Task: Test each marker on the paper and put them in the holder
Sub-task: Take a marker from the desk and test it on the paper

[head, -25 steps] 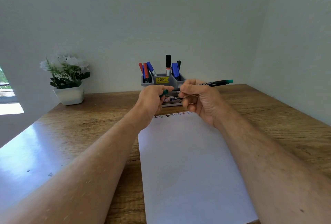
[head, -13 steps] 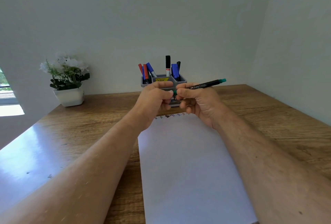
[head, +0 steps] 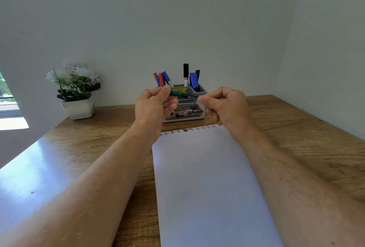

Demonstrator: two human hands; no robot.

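Left hand [head: 156,106] fingers pinch the green marker [head: 182,95] before the holder [head: 201,89]; right hand [head: 227,106] fingers curl, maybe touching it.

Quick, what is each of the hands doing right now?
Left hand: closed on the green-capped black marker.
Right hand: fingers curled at the marker's other end; whether it grips cannot be told.

Both bare forearms reach forward; the left hand [head: 156,106] pinches with thumb and fingers, the right hand [head: 227,106] is loosely curled beside it.
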